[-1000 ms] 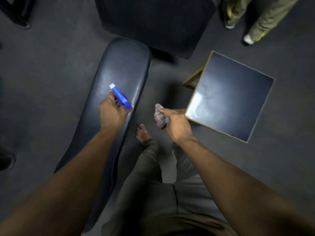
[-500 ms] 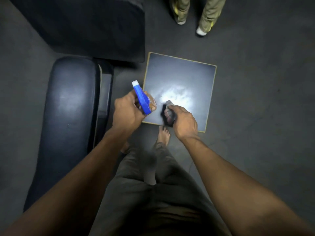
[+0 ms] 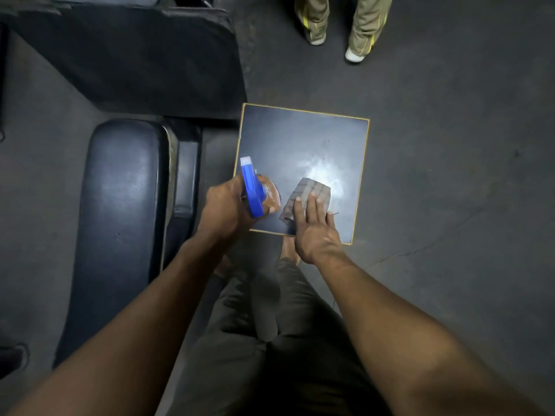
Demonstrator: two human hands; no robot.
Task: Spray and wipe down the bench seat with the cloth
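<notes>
One bench (image 3: 120, 223) lies at the left, its long axis running from the near left corner away toward the top, its rounded far end just short of a dark block (image 3: 144, 58) of furniture. Bare floor (image 3: 39, 175) runs down its left edge; on its right edge a narrow dark gap separates it from a square stool (image 3: 303, 139) with a thin yellow rim. One bottle (image 3: 252, 190), blue-headed, sits in the left hand (image 3: 225, 211), whose fingers are curled tight around it; its sprayer lies nearly along the same axis as the bench, the white nozzle pointing away and slightly left, over the stool's left edge and not over the bench. One cloth (image 3: 306, 193), grey and folded, lies flat on the near half of the stool, just right of the bottle. The right hand (image 3: 315, 229) presses on its near part with fingers straight and slightly spread, the wrist crossing the stool's near edge. The stool's far half is uncovered, with a bright glare near its middle. Two legs of the person (image 3: 270, 325) in dark trousers stand between bench and stool. To the right the floor is open up to the frame's edge. Two more legs (image 3: 339, 22), in olive trousers and pale shoes, stand at the top, well beyond the stool.
</notes>
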